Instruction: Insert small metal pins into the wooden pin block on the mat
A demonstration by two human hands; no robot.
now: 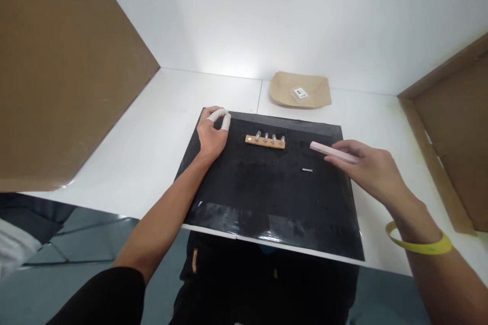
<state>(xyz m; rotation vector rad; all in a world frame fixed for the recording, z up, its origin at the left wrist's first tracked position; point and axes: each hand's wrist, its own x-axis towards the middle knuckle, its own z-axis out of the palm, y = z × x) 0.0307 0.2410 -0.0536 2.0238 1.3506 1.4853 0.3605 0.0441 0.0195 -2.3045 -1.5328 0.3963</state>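
Observation:
My left hand [212,132] rests on the upper left corner of a black mat [244,188], white finger cots on its thumb and index finger. Those two fingertips are pinched together; whether anything small is between them I cannot make out. My right hand [368,165] grips a long pale pink bar [330,151] and holds it over the mat's right side. Between the hands, a narrow wooden strip [264,143] carries several clear little pieces standing in a row, with a white dot at its left end. A short thin metal pin [307,170] lies nearer the right hand.
Behind the mat, a brown paper tray [280,94] holds a small clear box with a label [300,93]. Brown panels stand at left [68,61] and right [453,137], and a white wall [244,15] closes the back. The white table's [133,162] front edge is near my body.

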